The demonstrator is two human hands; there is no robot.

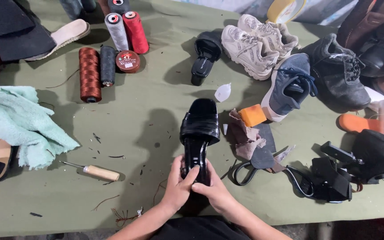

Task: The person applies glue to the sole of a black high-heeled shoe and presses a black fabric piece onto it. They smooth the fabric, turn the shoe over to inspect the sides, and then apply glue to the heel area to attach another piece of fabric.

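Both hands, left hand and right hand, clasp a glossy black sandal's heel end; round red-labelled tin sits upper left.

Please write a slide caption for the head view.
Both hands grip a black sandal's heel end on a green table.

Sandal mid-table – awl left, scissors right, spools behind

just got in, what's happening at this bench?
A person holds a glossy black sandal by its heel end, left hand and right hand both gripping it over the green table. Thread spools, an awl, scissors and other shoes lie around, untouched.
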